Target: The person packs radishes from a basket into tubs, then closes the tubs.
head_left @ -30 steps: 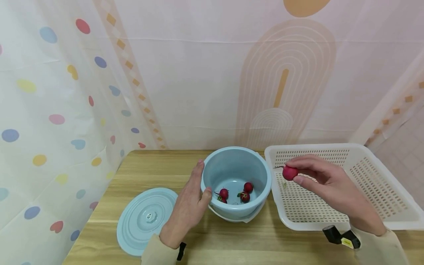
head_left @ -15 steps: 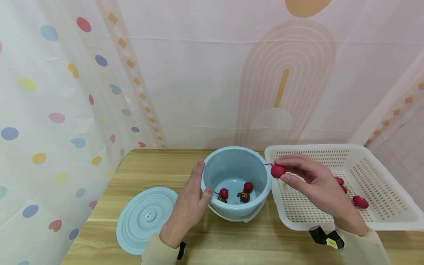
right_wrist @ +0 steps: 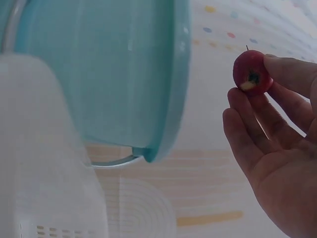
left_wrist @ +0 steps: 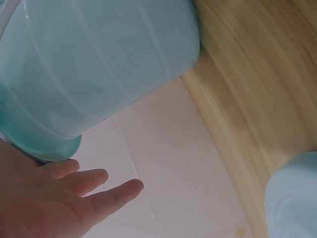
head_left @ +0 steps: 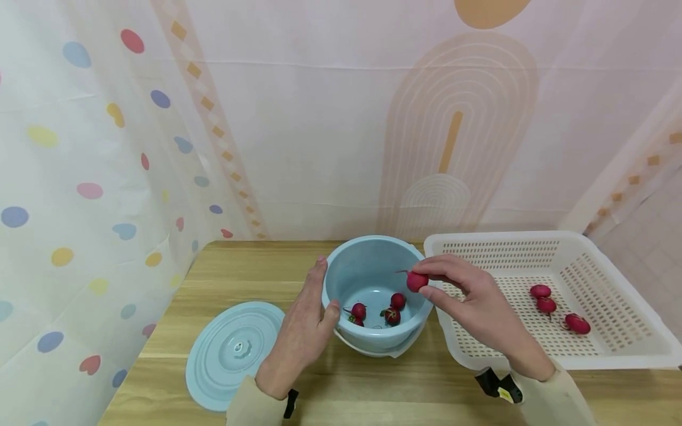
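My right hand (head_left: 476,305) pinches a red radish (head_left: 417,281) between thumb and fingers, over the right side of the light blue bucket (head_left: 380,340). The right wrist view shows that radish (right_wrist: 251,73) with its thin root and a cut green top, apart from the bucket wall. Several radishes (head_left: 392,316) lie on the bucket's floor. At the bucket's left side, my left hand (head_left: 301,331) rests with extended fingers, its thumb by the rim. In the left wrist view, the fingers (left_wrist: 111,198) stretch straight past the bucket's rim (left_wrist: 59,148).
A white perforated basket (head_left: 543,362) stands right of the bucket, with 3 radishes (head_left: 578,323) in it. The round blue lid (head_left: 234,349) lies on the wooden table (head_left: 256,260) at the left. A patterned curtain (head_left: 319,148) hangs behind the table.
My right hand has carried the radish leftward from above the basket to over the bucket, uncovering the radishes in the basket. The left hand stays at the bucket.
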Available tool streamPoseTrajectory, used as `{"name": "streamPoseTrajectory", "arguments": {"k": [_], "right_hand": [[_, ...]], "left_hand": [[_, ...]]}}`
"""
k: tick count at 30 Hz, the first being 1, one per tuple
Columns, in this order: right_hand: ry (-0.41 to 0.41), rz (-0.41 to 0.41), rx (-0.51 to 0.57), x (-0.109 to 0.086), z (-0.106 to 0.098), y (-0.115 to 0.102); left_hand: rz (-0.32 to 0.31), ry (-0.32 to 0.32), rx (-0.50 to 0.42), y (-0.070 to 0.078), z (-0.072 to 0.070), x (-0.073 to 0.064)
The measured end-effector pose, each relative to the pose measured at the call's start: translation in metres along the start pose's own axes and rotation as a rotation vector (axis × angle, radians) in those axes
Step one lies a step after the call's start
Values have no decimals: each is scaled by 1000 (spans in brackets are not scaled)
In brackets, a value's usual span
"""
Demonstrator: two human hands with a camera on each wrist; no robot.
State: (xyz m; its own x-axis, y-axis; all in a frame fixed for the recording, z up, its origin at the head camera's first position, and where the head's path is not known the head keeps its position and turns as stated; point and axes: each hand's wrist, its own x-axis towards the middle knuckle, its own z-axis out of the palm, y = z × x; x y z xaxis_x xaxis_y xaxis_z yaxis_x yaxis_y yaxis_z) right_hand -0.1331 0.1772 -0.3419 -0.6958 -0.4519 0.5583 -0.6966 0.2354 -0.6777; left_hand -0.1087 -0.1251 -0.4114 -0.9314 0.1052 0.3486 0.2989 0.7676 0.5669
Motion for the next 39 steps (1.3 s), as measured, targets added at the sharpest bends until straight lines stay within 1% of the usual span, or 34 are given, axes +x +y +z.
{"name": "streamPoseTrajectory", "arguments": {"k": [4, 8, 13, 22, 33, 39], "right_hand": [[-13, -41, -105, 1, 10, 4], [-38, -43, -175, 2, 18, 5], [-60, -46, -220, 5, 25, 7], [-59, -103, -286, 7, 35, 13], [-40, -104, -373, 5, 42, 18], [-63, -58, -399, 5, 43, 18]], "left_hand": [[-15, -8, -1, 0, 0, -1], [-17, -9, -1, 0, -1, -1], [-19, -11, 0, -1, -1, -1], [-33, -16, -1, -1, -1, -1], [-35, -20, -3, -1, 0, 0], [-32, -23, -9, -1, -2, 1]]}}
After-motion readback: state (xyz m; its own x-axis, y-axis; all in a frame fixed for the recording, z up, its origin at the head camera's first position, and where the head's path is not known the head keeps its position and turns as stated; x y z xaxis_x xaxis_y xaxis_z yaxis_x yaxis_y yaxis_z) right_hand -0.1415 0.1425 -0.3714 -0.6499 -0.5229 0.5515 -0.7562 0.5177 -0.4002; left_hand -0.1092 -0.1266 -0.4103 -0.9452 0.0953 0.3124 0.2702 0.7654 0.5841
